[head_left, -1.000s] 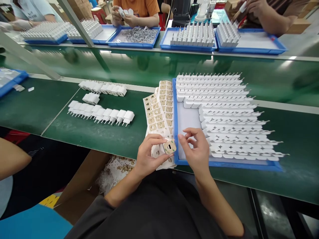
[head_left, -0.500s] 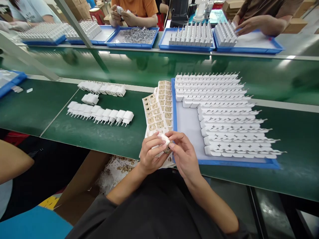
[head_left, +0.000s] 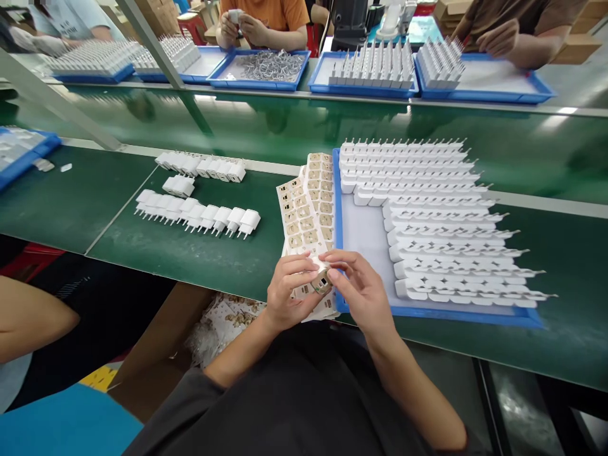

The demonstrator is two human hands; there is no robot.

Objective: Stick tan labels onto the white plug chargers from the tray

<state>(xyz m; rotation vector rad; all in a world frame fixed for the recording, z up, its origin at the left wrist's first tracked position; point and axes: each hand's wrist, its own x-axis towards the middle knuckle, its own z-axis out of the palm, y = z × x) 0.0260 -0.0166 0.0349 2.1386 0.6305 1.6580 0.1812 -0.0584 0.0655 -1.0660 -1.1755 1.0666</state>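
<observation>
The small white charger plug (head_left: 321, 279) sat pinched between both hands, just off the near-left corner of the blue tray (head_left: 427, 311), over the lower end of the sticker sheets (head_left: 311, 209). Left hand (head_left: 289, 292) was curled around its body, fingers closed on the sides. Right hand (head_left: 363, 292) was closed on it too, thumb and forefinger pressing at the port face; whether a sticker was under the fingertip could not be told, too small.

Handling judgement: hard plastic shell, light, rigid, smooth and likely a bit slippery. Best held by the flat sides of the body, not by the metal prongs. Port face looked like the working surface, so grip should leave it free. Not fragile, though a drop over the near edge of the tray could send it off the table.

Inside the tray: many rows of the same white plugs (head_left: 437, 215) lying flat, prongs to the right, packed toward the far and right sides; a bare patch at the near-left part. Left of the tray, on the green belt (head_left: 180, 253), lay a row of finished plugs (head_left: 197, 217), a small pair and another row farther back. Beyond the far side of the tray, across the belt, other people's hands worked at more blue trays (head_left: 365, 88).
</observation>
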